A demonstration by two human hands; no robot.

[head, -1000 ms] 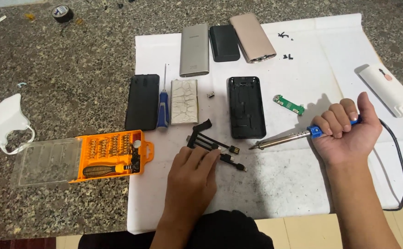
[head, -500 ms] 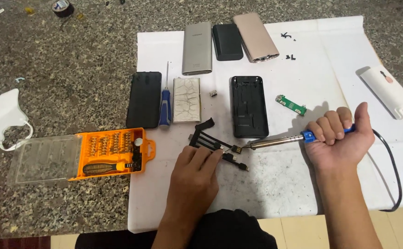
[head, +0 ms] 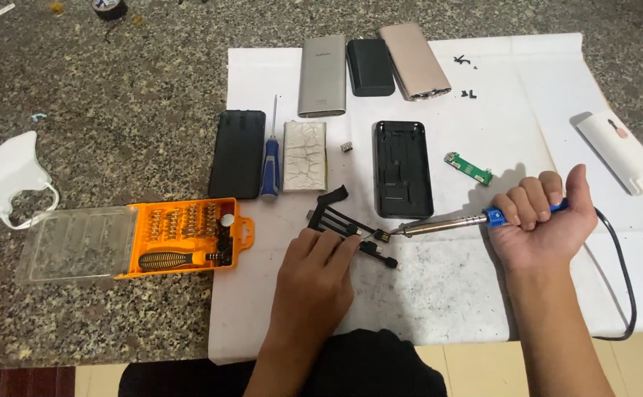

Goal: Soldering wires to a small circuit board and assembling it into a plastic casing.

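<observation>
My right hand [head: 538, 224] is closed around the blue handle of a soldering iron [head: 446, 224], whose metal tip points left and sits right at a small connector on a black cable piece [head: 347, 220]. My left hand [head: 314, 276] lies flat with its fingertips pressing that black cable piece onto the white sheet [head: 439, 294]. Just above the tip lies an open black case shell [head: 402, 169]. A small green circuit board [head: 468, 167] rests to its right.
Behind on the sheet lie a silver power bank [head: 322, 73], a black one [head: 370, 66], a pink one [head: 414, 60], a black cover [head: 237, 153], a blue screwdriver [head: 270, 158] and a silver battery cell [head: 305, 156]. An orange bit case [head: 181, 235] and a white mask [head: 5, 176] lie at left. A white casing [head: 619, 151] is at right.
My right hand has brought the soldering iron leftward, so its tip now reaches the connector by my left fingertips. My left hand has stayed on the black cable piece.
</observation>
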